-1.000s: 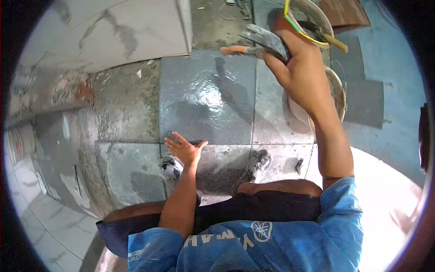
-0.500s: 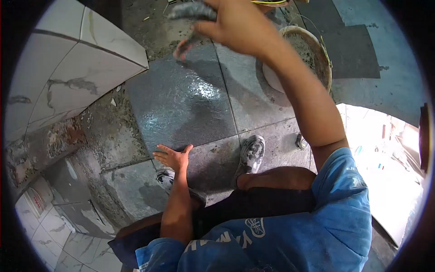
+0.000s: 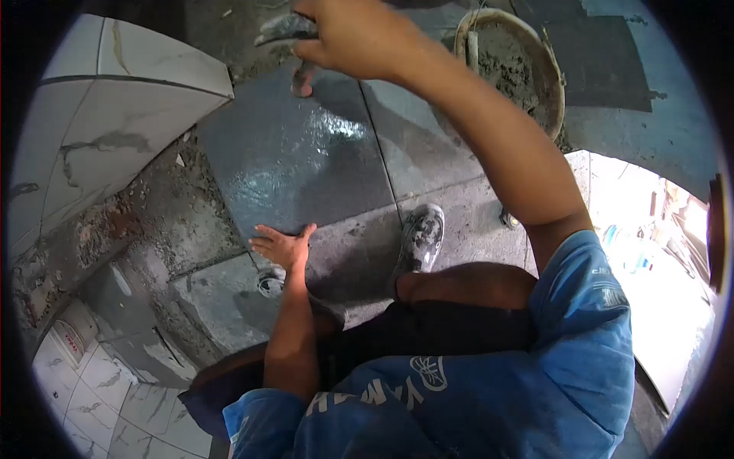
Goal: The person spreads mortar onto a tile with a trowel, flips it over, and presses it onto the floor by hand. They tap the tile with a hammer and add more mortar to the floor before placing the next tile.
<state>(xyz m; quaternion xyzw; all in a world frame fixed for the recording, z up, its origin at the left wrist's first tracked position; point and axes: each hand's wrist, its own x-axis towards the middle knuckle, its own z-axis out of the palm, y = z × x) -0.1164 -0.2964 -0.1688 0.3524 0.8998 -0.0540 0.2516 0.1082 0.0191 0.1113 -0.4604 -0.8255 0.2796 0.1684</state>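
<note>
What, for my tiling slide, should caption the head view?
Left hand flat on the glossy dark tile; right hand grips a mortar-caked tool above it, near a mortar bucket.

The wet face of the dark tile [image 3: 298,164] lies bare between my hands, free to cross. My left hand [image 3: 281,246] lies flat on its near corner; my right hand [image 3: 348,34], gripping a trowel [image 3: 287,30], blocks the far edge. Left, the white wall tiles [image 3: 115,115] rise close, leaving a narrow rough mortar strip [image 3: 180,210]. Right, the mortar bucket [image 3: 560,84] stands beyond my forearm. My shoe [image 3: 420,237] and knees crowd the near side.
</note>
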